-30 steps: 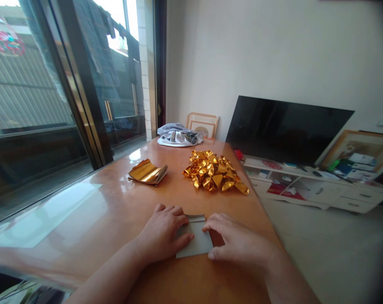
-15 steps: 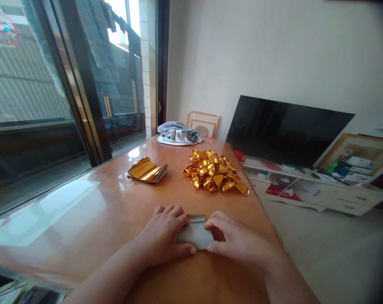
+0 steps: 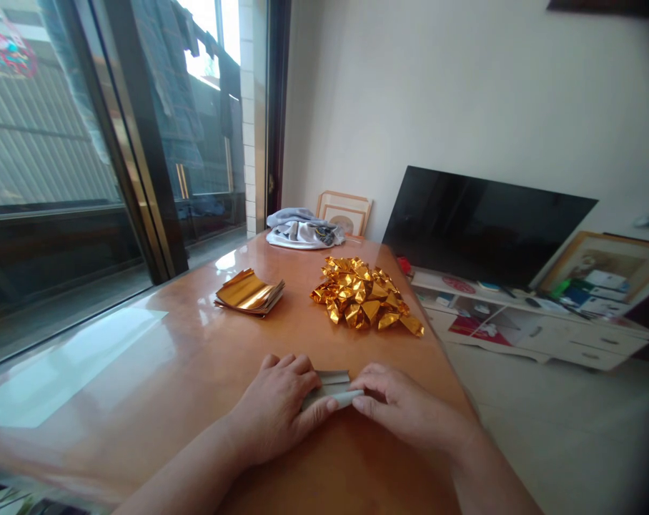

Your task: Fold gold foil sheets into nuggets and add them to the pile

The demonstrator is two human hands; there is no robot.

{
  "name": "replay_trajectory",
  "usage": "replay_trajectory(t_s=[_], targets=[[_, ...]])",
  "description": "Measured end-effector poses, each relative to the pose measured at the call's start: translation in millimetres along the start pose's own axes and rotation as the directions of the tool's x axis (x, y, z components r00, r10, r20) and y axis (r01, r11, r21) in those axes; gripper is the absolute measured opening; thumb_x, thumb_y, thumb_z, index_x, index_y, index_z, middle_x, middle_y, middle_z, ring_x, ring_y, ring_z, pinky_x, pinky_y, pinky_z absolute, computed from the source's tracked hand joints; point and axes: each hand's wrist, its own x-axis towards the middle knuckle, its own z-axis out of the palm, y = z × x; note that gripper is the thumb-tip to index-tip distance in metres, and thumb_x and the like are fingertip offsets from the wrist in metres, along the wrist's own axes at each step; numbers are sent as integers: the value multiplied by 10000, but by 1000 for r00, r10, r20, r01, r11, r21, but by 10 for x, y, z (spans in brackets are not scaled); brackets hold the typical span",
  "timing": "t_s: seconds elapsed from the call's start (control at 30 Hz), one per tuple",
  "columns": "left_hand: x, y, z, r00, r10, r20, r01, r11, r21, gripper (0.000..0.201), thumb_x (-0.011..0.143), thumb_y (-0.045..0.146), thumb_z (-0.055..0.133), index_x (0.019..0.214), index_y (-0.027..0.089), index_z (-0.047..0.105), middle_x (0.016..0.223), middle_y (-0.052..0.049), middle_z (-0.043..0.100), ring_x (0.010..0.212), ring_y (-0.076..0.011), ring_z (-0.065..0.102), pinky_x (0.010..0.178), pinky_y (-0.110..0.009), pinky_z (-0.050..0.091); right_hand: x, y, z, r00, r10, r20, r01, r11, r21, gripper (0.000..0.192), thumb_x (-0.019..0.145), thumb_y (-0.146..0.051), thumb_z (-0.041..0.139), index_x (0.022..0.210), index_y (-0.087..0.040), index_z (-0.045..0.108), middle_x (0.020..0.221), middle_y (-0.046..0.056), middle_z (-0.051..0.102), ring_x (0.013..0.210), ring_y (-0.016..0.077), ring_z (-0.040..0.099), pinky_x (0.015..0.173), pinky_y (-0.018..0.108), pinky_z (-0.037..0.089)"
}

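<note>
Between my hands on the table lies a sheet of foil paper (image 3: 332, 390), its dull grey side up. A strip along its far edge is folded in, and its near edge curls upward. My left hand (image 3: 281, 400) grips the left side, thumb against the curled near edge. At the right end my right hand (image 3: 397, 397) pinches the paper between thumb and fingers. Beyond the left hand sits a stack of gold foil sheets (image 3: 249, 292). A pile of folded gold foil pieces (image 3: 362, 293) rests farther off to the right.
The glossy brown table (image 3: 196, 379) runs away from me, with its right edge close to my right arm. Bundled grey cloth (image 3: 303, 229) lies at the far end. A glass sliding door (image 3: 110, 143) stands left; a television (image 3: 485, 225) sits on a white cabinet (image 3: 560, 336) at right.
The near edge of the foil paper has been rolled up and away from me by my thumbs, so less of its grey face shows. Both hands stay in about the same place.
</note>
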Motion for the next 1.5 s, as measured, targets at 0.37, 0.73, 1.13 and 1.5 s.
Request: replay_trajectory(t_s=[0.37, 0.73, 1.13, 1.5], targets=[[52, -5, 45, 992, -115, -49, 114, 993, -32, 363, 999, 492, 451, 872, 254, 694, 852, -26, 693, 820, -213, 629, 773, -370, 348, 26, 5, 54, 994, 62, -88, -59, 998, 38, 210, 961, -354, 579, 1038, -219, 720, 1032, 44, 689, 948, 193, 625, 846, 292, 478], [89, -21, 130, 985, -147, -87, 147, 989, -2, 211, 968, 384, 516, 873, 249, 647, 877, -17, 717, 834, -215, 644, 771, -372, 341, -11, -313, 108, 937, -64, -344, 21, 991, -129, 127, 950, -275, 590, 988, -235, 704, 966, 36, 692, 929, 197, 616, 838, 307, 476], [83, -50, 169, 989, -133, -70, 133, 991, -6, 180, 907, 355, 598, 1063, 266, 611, 999, -27, 717, 956, -249, 648, 831, -382, 345, -92, -482, 479, 989, 57, -134, -105, 920, -379, 386, 908, -268, 596, 1282, -201, 661, 1243, 114, 663, 1138, 319, 573, 1027, 479, 449], [104, -5, 67, 992, -129, 0, 129, 992, -3, 84, 923, 296, 535, 935, 255, 607, 947, -36, 685, 922, -240, 632, 826, -375, 373, -89, -469, 496, 990, 110, -83, -134, 909, -395, 471, 884, -308, 640, 1338, -187, 632, 1329, 144, 633, 1194, 353, 557, 1055, 506, 428]])
